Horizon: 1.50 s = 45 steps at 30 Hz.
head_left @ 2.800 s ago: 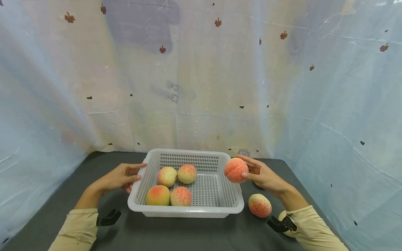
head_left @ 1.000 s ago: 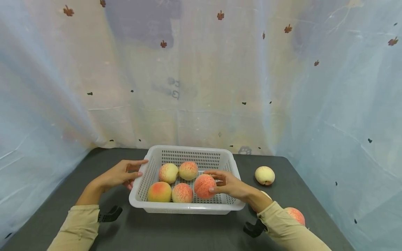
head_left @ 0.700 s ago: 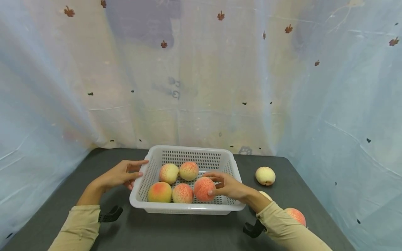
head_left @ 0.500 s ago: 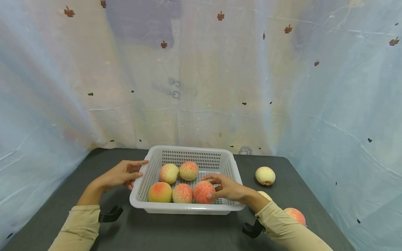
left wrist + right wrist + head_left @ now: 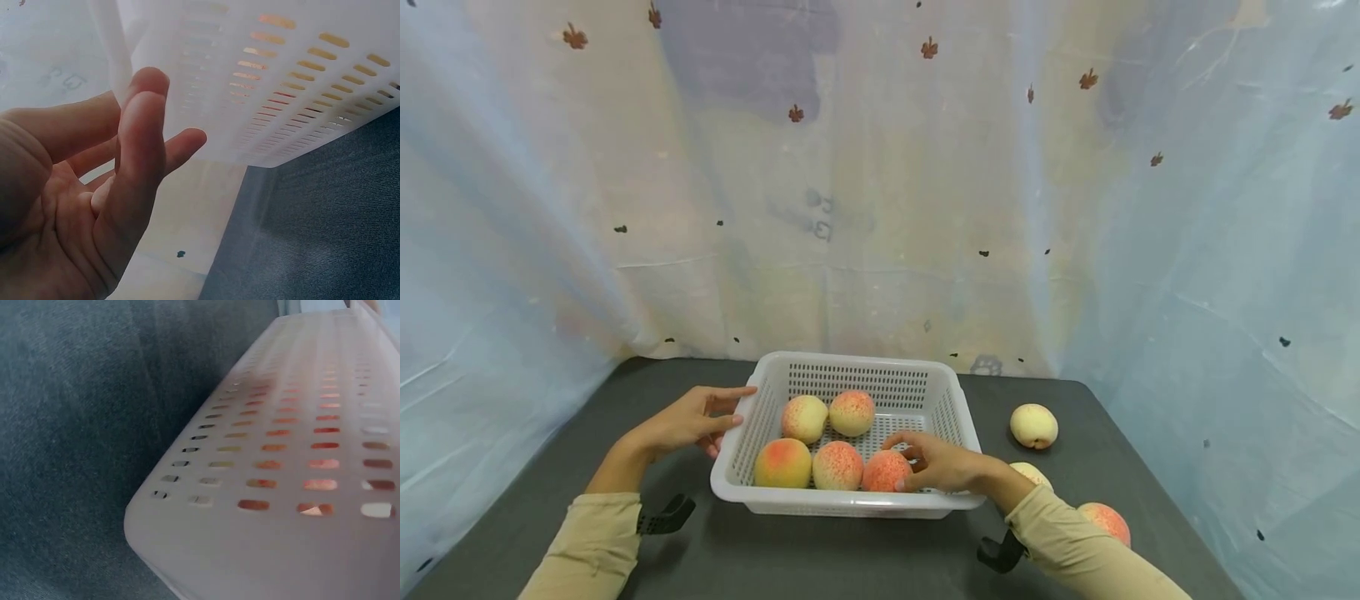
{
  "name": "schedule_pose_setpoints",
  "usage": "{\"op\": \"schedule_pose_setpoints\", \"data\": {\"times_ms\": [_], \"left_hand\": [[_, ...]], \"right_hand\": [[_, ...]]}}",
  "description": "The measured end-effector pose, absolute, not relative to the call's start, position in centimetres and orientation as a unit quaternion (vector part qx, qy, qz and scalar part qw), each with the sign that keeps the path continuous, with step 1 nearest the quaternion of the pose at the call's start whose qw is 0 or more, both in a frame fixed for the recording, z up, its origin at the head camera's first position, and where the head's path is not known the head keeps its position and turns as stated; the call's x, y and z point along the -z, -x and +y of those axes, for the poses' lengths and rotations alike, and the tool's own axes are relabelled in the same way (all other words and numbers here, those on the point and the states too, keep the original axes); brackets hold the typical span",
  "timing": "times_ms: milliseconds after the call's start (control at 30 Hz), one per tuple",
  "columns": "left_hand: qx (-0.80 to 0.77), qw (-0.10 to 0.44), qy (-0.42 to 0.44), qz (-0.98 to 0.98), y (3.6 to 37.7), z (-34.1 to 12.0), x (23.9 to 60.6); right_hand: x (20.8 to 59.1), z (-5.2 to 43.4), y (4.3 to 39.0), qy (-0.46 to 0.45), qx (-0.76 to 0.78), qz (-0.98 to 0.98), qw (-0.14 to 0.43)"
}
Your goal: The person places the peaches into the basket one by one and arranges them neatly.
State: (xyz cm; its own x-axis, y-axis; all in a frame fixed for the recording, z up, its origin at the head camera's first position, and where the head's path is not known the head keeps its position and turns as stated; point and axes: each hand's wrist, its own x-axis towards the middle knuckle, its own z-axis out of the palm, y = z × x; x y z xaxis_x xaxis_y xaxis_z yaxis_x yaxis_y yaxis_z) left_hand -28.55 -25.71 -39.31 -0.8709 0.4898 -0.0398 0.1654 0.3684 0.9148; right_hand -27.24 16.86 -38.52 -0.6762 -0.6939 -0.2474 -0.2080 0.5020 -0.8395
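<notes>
A white slotted plastic basket (image 5: 865,361) sits on the dark table, several red-and-yellow peaches inside it. My left hand (image 5: 688,421) holds the basket's left rim, thumb and fingers at its edge; in the left wrist view the fingertips (image 5: 150,84) lie along the slotted wall (image 5: 219,134). Inside the basket at front right, my right hand (image 5: 942,465) grips a reddish peach (image 5: 886,472) low by the floor, beside a speckled peach (image 5: 838,466). From the right wrist view, the basket's wall (image 5: 262,550) hides that hand, and reddish fruit shows through the slots.
Right of the basket, a pale yellow peach (image 5: 1033,426) lies at the back. Another pale peach (image 5: 1030,474) is partly hidden by the right forearm, and a pink one (image 5: 1105,522) lies behind the sleeve. A patterned plastic sheet (image 5: 880,208) hangs behind the table.
My right hand has carried the reddish peach from over the basket's right rim leftward into it, then lowered it to the front beside the speckled peach. The left hand has stayed on the rim.
</notes>
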Motion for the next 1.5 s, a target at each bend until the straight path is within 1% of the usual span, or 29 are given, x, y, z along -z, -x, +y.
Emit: {"op": "schedule_pose_setpoints", "data": {"times_ms": [167,500,767,1200,1500], "left_hand": [[-0.525,0.152,-0.203,0.812,28.5,-25.8,39.4],[-0.518,0.15,-0.197,0.818,28.7,-25.7,39.7],[-0.517,0.153,-0.199,0.819,28.8,-25.8,39.8],[-0.523,0.16,-0.192,0.815,28.8,-26.1,39.9],[-0.522,0.159,-0.193,0.815,28.9,-25.9,39.7]], "right_hand": [[38.8,16.7,27.2,0.276,0.393,0.832,0.278],[38.5,16.7,27.2,0.259,0.391,0.832,0.295],[38.0,16.9,27.4,0.273,0.404,0.824,0.289],[36.6,18.7,26.4,0.291,0.453,0.811,0.228],[34.7,22.1,25.2,0.299,0.465,0.815,0.174]]}}
